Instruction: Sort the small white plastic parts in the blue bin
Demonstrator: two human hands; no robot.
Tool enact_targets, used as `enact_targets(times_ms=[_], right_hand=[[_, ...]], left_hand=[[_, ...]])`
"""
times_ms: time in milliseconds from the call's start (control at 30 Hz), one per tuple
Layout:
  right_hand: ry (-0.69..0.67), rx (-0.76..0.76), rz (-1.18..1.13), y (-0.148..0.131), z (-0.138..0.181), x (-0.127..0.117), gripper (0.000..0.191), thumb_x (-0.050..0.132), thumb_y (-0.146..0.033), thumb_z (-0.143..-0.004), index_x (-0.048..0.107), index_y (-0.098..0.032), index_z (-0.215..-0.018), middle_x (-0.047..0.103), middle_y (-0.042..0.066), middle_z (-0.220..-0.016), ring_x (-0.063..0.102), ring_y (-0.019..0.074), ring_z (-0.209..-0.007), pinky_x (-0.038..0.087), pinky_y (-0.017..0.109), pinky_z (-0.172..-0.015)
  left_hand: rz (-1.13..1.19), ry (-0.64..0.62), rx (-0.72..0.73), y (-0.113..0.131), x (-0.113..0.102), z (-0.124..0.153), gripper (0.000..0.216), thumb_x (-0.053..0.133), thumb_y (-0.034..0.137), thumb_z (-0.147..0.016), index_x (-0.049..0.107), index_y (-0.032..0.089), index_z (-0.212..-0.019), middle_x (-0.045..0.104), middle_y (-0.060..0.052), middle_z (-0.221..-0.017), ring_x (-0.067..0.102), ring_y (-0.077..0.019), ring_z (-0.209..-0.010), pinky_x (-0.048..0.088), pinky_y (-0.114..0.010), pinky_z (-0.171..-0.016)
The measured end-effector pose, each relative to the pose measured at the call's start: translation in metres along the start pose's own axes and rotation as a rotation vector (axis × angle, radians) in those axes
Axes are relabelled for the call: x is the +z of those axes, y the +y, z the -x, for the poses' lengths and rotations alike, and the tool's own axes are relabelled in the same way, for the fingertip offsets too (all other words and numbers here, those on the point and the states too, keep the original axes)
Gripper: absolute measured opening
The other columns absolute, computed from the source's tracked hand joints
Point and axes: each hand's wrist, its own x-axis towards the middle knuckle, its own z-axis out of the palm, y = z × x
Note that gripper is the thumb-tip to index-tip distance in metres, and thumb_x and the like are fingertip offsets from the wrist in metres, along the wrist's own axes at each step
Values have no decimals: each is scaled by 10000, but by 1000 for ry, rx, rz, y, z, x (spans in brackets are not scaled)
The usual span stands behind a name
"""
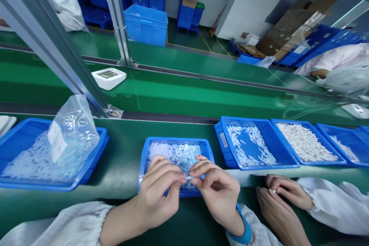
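Between the fingertips of my left hand (161,188) and my right hand (216,188), a small white plastic piece (189,178) is pinched from both ends. Both hands are closed over the near side of a blue tray (141,169), which holds many small white and light-blue pieces (184,153). My fingers hide part of the tray's contents. A blue band circles my right wrist, and both sleeves are white.
At the left, a larger blue tray (105,138) holds pale pieces and a clear plastic bag (77,123). More blue trays (256,167) line the right. A co-worker's hands (284,200) work close to my right. A metal post (57,42) rises at the left, near a white scale (108,78).
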Motion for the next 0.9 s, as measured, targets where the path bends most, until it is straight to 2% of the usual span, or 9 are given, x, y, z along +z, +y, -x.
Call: enact_targets(times_ms=[133,333,900], right_hand=[[86,4,-3,1,6,5,354,636,28,-745,398,-170,-572,668,-39,-702,645,136,-678,480,360,-817],[95,37,39,1,16,10,411,575,32,-778,291,-160,-553,649,-36,-704,604,120,-654,486,354,-772],[137,90,21,-4,14,17,444,605,1,-760,283,-161,-502,651,-18,-641,598,108,-600,523,340,-811]], left_hand=[[-15,26,26,0,2,-1,194,569,-45,-771,612,129,-845,660,-42,-761,575,-136,-655,406,-328,-644],[-61,52,40,1,5,3,215,538,-61,-764,599,138,-817,662,-35,-732,568,-127,-624,400,-325,-632],[-75,1,56,2,8,7,213,521,-82,-758,589,114,-806,640,-44,-725,542,-125,-631,438,-328,-653]])
